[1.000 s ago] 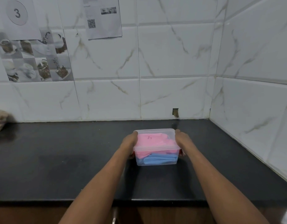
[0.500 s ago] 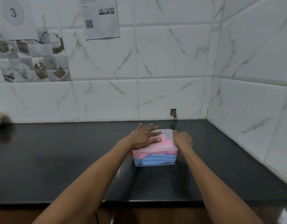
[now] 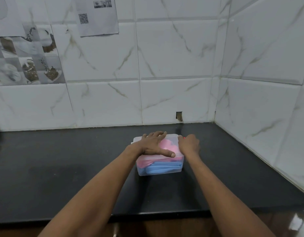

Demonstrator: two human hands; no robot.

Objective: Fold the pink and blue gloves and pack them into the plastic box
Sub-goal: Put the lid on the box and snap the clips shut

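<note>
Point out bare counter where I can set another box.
Widest: counter left of the plastic box. Smaller strip: between box and right wall. Crowded: the box itself, left hand flat on top, right hand gripping its rim.

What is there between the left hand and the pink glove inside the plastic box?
A translucent lid. The left hand lies flat on top of it, and the pink glove shows through it underneath. The head view shows this.

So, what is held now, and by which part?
The right hand grips the plastic box at its far right corner; the left hand presses flat on the lid.
</note>
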